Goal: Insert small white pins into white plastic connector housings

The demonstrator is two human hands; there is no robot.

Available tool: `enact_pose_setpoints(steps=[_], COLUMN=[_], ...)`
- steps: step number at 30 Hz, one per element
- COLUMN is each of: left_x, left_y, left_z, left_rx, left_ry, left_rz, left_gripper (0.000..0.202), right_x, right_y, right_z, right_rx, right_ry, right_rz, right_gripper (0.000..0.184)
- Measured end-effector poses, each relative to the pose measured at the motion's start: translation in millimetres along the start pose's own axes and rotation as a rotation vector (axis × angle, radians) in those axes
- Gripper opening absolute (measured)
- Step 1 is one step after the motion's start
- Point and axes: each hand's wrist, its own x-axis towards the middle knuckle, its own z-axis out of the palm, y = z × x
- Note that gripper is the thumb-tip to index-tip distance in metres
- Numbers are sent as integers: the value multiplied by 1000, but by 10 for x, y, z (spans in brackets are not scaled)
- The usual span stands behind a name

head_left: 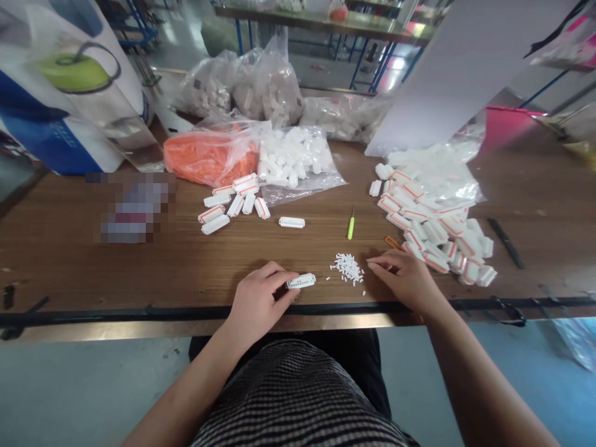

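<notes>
My left hand point(261, 298) grips a small white plastic housing point(302, 281) by its left end, between thumb and fingers. The housing is long and narrow, with rows of small dark holes facing up. To its right lies a loose heap of tiny white pegs point(349, 267), with a few strays around it. My right hand point(405, 278) is just right of that heap, thumb and forefinger drawn together in a pinch. Whatever lies between those fingertips is too small to make out. Behind this hand an orange frame point(392, 242) rests on the table.
Beyond the heap lies a yellow-green screwdriver point(351, 227). One white housing point(292, 222) lies alone, near a small group point(235, 197). Many orange-trimmed housings point(433, 230) are piled at right, beside a black tool point(506, 242). Bags of orange parts point(209, 155) and white parts point(295, 155) stand behind.
</notes>
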Motion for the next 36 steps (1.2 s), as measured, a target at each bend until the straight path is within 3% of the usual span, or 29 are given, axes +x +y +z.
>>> enact_pose_setpoints(steps=[12,16,20,24,29,36], left_x=[-14,-14,-16,-21,-24,-22], left_y=[5,0,8,10,16,15], left_z=[13,19,18,21,22,17], left_rx=[13,9,3,1,8,5], left_ry=[5,23,23,20,7,13], left_rz=[-2,20,12,14,14,16], left_gripper=[17,18,17,17,15,16], right_x=[-88,-125,-151,-125,-93,-94], right_y=[21,-171,-593,-924,-963,-968], right_z=[57,131,276,437,527,493], right_rx=[-24,105,259,267,176,23], right_ry=[114,148,49,-77,-61,-38], right_rz=[32,93,-66,-210,-264,-386], right_gripper=[24,23,17,14,14,14])
